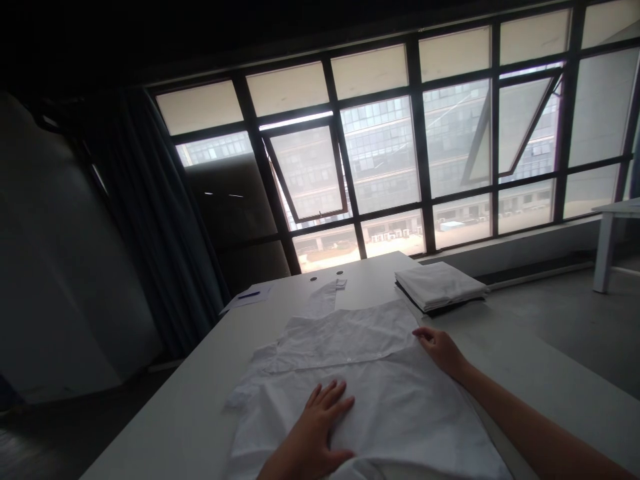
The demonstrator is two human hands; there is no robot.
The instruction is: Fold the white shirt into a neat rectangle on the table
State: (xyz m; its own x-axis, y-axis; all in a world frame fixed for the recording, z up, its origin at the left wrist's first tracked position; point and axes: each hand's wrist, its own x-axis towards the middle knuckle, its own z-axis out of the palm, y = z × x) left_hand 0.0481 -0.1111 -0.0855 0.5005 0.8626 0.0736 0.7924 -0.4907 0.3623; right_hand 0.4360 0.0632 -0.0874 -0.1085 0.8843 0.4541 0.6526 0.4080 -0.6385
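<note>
A white button shirt (380, 413) lies spread flat on the white table (170, 433), with one part folded across its middle and a button showing along the fold. My left hand (315, 427) rests palm down on the shirt with its fingers spread, holding nothing. My right hand (440, 350) lies at the shirt's right edge, its fingertips against the folded cloth. I cannot tell whether those fingers pinch it. A narrow strip of the shirt (323, 300) reaches toward the far end of the table.
A folded white cloth stack (440, 285) sits on a dark base at the table's far right. A paper with a blue pen (247, 297) lies at the far left. Two dark round holes (326, 275) mark the tabletop. A large window (380, 153), dark curtain (165, 220) and small white table (607, 227) stand beyond.
</note>
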